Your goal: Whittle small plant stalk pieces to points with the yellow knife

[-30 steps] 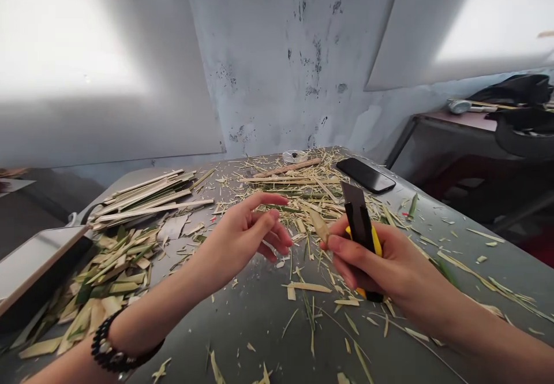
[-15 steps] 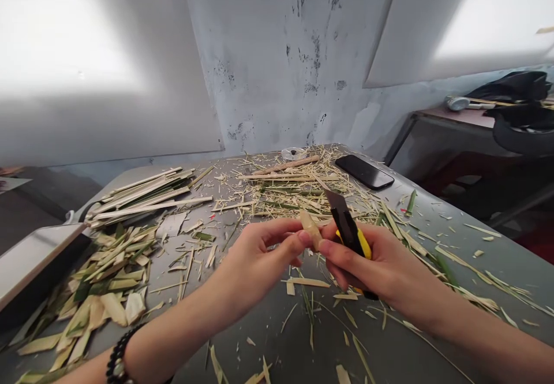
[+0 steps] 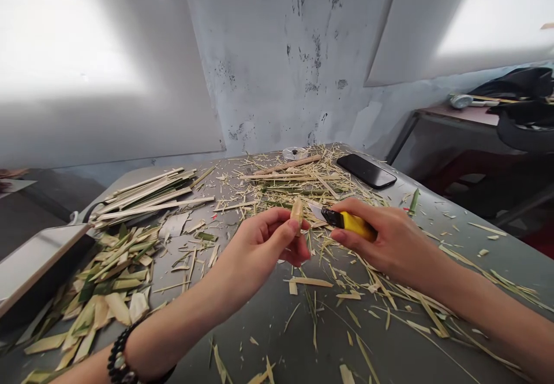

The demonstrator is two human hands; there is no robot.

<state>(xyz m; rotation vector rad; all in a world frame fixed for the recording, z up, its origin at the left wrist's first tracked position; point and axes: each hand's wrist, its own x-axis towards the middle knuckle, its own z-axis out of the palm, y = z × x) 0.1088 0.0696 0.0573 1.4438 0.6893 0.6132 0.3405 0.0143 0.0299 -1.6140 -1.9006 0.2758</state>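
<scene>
My left hand (image 3: 270,237) pinches a short pale piece of bamboo (image 3: 296,211) upright between thumb and fingers, above the middle of the table. In my right hand (image 3: 381,234) is a yellow and black utility knife (image 3: 352,224), gripped by its handle. Its blade (image 3: 317,211) points left toward the bamboo piece, with a small gap that is hard to judge. Thin shavings (image 3: 309,281) lie on the grey table (image 3: 259,326) beneath both hands.
Long bamboo strips (image 3: 151,196) are stacked at the back left, above a heap of chips (image 3: 112,280). A black phone (image 3: 366,171) lies at the back right. More strips and shavings (image 3: 298,185) cover the table's back middle. A white-topped box (image 3: 38,257) stands at the left edge.
My right hand has moved slightly right, away from the left fingers, and turned the knife from steeply upright to nearly level. The bamboo piece has shifted slightly left and stands straighter.
</scene>
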